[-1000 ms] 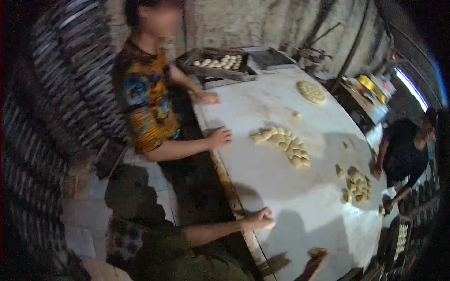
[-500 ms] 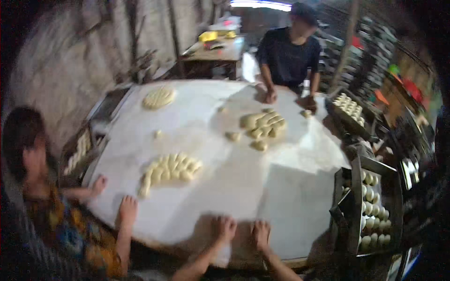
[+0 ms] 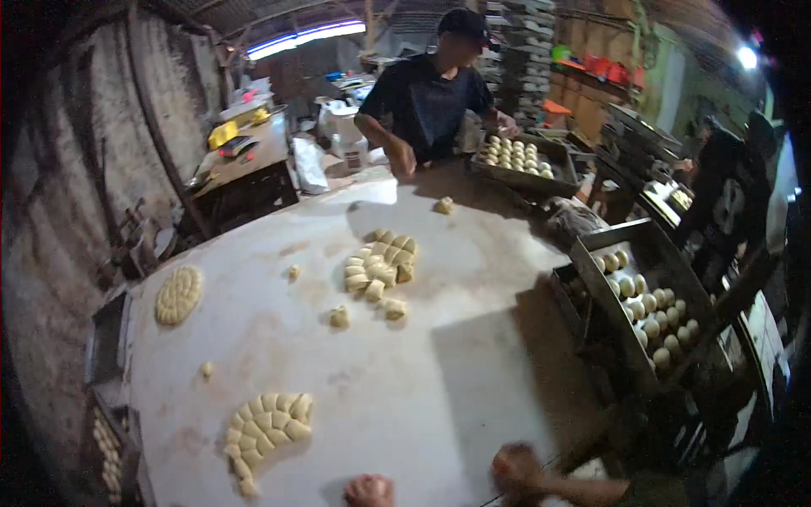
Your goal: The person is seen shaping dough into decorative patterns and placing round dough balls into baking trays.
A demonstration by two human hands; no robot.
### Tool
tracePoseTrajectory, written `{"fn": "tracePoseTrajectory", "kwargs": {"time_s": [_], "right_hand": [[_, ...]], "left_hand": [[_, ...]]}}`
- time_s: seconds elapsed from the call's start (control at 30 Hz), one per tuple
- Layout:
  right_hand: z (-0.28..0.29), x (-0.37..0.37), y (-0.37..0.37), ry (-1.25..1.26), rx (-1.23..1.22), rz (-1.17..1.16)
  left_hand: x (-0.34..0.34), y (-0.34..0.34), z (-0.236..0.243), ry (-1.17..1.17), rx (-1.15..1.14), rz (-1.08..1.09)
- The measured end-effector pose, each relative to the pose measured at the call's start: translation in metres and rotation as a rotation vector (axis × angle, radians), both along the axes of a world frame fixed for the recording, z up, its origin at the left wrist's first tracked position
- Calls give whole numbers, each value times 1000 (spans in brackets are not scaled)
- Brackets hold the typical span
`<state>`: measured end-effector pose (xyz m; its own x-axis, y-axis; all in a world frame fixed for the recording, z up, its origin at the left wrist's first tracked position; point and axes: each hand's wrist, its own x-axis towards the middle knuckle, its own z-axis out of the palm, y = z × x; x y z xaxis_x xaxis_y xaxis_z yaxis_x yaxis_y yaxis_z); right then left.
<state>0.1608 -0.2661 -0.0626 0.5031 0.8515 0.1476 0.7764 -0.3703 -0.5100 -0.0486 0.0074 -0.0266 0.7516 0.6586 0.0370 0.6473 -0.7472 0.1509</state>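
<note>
My left hand (image 3: 368, 492) is curled on the white tabletop (image 3: 363, 397) at the lower edge. To its right, my right hand (image 3: 517, 471), also curled, is near the table edge in shadow. Whatever either palm may hold is hidden. A curved cluster of cut dough pieces (image 3: 270, 427) lies up and left of my left hand. Farther back lie a second cluster (image 3: 380, 262), loose pieces (image 3: 340, 315) and a round scored dough mound (image 3: 177, 294). A metal tray of round dough balls (image 3: 579, 245) stands above and right of my right hand.
A co-worker (image 3: 422, 110) in a dark shirt stands at the far edge beside another tray (image 3: 566, 160). A person (image 3: 718, 203) stands at the right. Trays (image 3: 110, 338) line the left edge. A side table (image 3: 253, 160) and stacked trays (image 3: 524, 42) are behind.
The view has swung round to the right, taking the person in the patterned shirt out of sight. My hands stay curled. The far co-worker's right hand has risen toward the back tray.
</note>
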Motion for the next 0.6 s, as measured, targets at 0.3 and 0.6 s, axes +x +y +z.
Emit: {"fn": "tracePoseTrajectory", "kwargs": {"time_s": [0.3, 0.6], "right_hand": [[43, -40, 86, -72, 54, -11], [47, -16, 124, -55, 215, 0]], "left_hand": [[61, -4, 42, -445, -251, -332], [96, 10, 13, -462, -146, -399]]}}
